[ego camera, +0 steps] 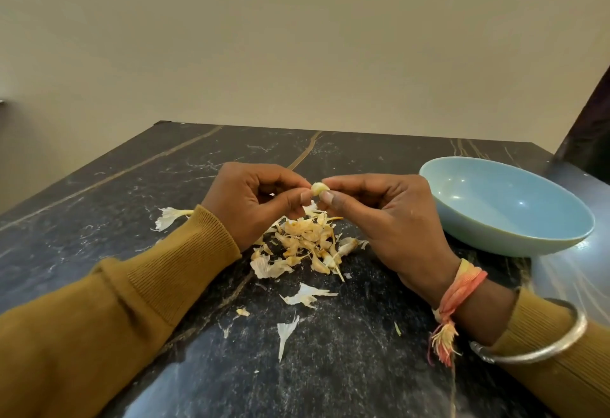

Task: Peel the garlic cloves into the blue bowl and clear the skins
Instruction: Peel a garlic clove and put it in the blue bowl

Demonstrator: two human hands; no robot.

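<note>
A small pale garlic clove [319,188] is held above the table between both hands. My left hand [255,201] pinches it from the left with thumb and forefinger. My right hand [379,219] pinches it from the right the same way. Directly below lies a heap of garlic cloves and papery skins [305,244] on the dark marble table [330,368]. The blue bowl [501,206] stands to the right of my right hand, and nothing shows inside it.
Loose white skins lie scattered: one piece [170,216] by my left sleeve, another [307,295] in front of the heap, a third [285,331] nearer me. A plain wall rises behind the table's far edge. A dark object [591,133] stands at the far right.
</note>
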